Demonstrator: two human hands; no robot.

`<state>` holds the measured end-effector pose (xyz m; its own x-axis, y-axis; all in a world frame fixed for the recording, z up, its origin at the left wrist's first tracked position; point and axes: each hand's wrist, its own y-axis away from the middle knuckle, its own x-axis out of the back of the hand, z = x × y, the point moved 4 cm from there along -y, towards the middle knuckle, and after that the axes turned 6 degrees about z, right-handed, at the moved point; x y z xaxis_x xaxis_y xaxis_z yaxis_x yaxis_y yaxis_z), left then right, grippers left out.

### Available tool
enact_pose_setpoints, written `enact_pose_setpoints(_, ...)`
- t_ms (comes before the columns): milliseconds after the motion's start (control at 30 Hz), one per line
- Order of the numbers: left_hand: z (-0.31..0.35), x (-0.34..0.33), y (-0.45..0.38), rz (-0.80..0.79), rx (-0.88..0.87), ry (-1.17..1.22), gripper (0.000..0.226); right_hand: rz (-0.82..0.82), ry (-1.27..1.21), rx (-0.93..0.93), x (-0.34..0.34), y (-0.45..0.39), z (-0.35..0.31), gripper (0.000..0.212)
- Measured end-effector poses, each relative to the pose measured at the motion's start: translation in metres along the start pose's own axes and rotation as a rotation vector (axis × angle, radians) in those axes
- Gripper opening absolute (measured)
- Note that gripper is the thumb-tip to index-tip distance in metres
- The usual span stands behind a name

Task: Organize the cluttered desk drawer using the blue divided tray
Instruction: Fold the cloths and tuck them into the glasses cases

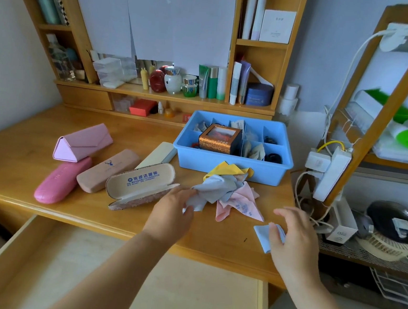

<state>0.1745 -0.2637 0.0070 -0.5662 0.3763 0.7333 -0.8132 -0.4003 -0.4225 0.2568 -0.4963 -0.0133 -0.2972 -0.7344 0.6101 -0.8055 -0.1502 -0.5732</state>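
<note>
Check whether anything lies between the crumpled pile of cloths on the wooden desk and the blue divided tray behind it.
Nothing visible does. The cloth pile lies right at the front wall of the blue plastic tray, its yellow cloth against that wall.

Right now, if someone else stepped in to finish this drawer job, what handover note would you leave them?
Left hand: fingers pinching a grey cloth at the edge of the cloth pile.
Right hand: fingers on a small blue cloth near the desk's front edge.
Blue divided tray sits on the desk, partly filled, a brown gift box inside.
Five glasses cases lie to the left; the patterned case is open.
Drawer is pulled out; the visible part looks emptied.
Left: sort cloths, stow cases, return tray to drawer.
</note>
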Motion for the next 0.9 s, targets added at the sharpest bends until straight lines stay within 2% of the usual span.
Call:
enact_pose_setpoints(67,0.011,0.016,-0.005,0.151,-0.072,-0.001,0.027,-0.048,-0.097,0.112,-0.001,-0.002,-0.022,0.019)
enact_pose_setpoints(167,0.024,0.036,-0.010,0.281,-0.080,0.043,0.018,-0.239,-0.331,-0.007,-0.016,-0.007,-0.051,0.023)
enact_pose_setpoints(233,0.026,0.044,-0.014,0.221,0.082,0.256,0.021,-0.342,-0.495,-0.131,-0.027,-0.008,-0.067,0.034)
enact_pose_setpoints(300,0.027,0.048,-0.015,0.090,0.239,0.560,0.030,-0.342,-0.622,-0.217,-0.032,-0.009,-0.079,0.051)
enact_pose_setpoints(400,0.028,0.059,-0.010,-0.031,0.286,0.750,0.031,-0.332,-0.762,-0.215,-0.029,-0.014,-0.094,0.072)
enact_pose_setpoints(467,0.027,0.065,-0.006,-0.073,0.307,0.805,0.026,-0.363,-0.770,-0.195,-0.026,-0.016,-0.099,0.062)
enact_pose_setpoints(567,0.022,0.068,0.001,-0.111,0.381,0.903,0.025,-0.433,-0.759,-0.177,-0.020,-0.016,-0.105,0.028)
enact_pose_setpoints(633,0.017,0.069,0.006,-0.121,0.433,0.901,0.024,-0.462,-0.785,-0.177,-0.016,-0.014,-0.109,0.016)
enact_pose_setpoints(733,0.006,0.067,0.016,-0.111,0.506,0.937,0.038,-0.512,-0.836,-0.174,-0.009,-0.012,-0.117,0.017)
enact_pose_setpoints(833,0.004,0.066,0.023,-0.117,0.561,1.040,0.042,-0.656,-0.769,-0.033,-0.004,-0.005,-0.129,0.040)
enact_pose_setpoints(900,0.004,0.065,0.025,-0.112,0.586,1.064,0.043,-0.702,-0.661,0.062,-0.004,0.002,-0.135,0.047)
